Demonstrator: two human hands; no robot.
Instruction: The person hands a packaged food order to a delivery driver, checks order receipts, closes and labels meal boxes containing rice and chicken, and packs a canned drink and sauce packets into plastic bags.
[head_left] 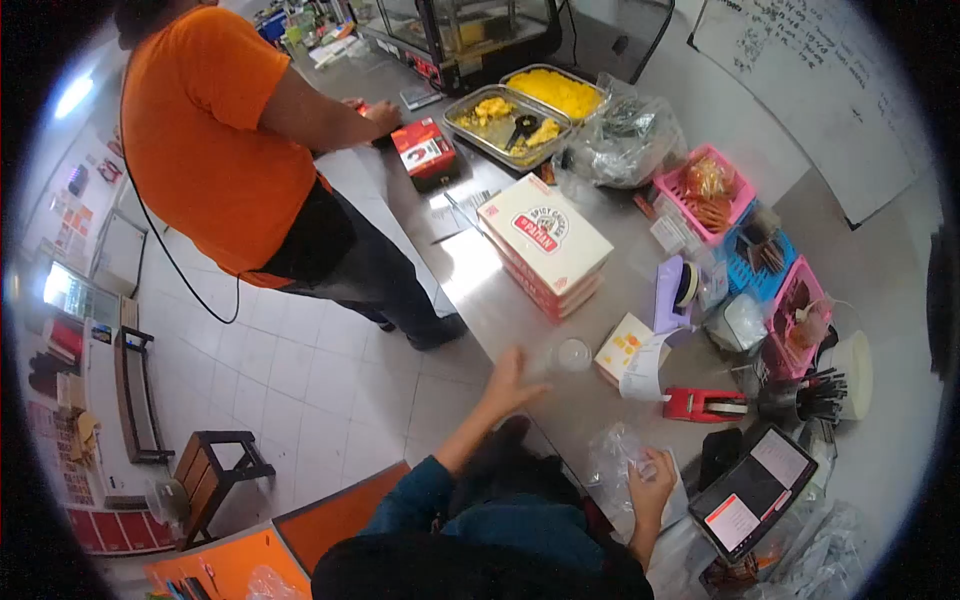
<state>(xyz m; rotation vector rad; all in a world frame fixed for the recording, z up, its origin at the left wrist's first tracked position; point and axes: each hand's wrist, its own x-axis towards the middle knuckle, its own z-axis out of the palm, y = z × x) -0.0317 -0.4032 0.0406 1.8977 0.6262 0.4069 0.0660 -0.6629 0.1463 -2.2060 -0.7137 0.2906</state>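
Observation:
My left hand (509, 387) is held over the front edge of the steel counter (470, 268), its fingers apart and nothing in them. Just beyond its fingertips stands a small round clear cup (572, 355). My right hand (652, 484) pinches a crumpled clear plastic bag (612, 452) near the counter's front edge. Beyond the cup lies a small box with a yellow print (622, 342), and a white paper slip (645, 372) hangs over its side. Farther back, white and red food boxes (545, 235) are stacked.
A person in an orange shirt (205, 120) works at the left by a red box (425, 152). Trays of yellow food (553, 92) sit at the back. Along the wall are pink baskets (742, 185), a purple tape dispenser (672, 295), a red tape dispenser (704, 404) and a tablet (755, 492).

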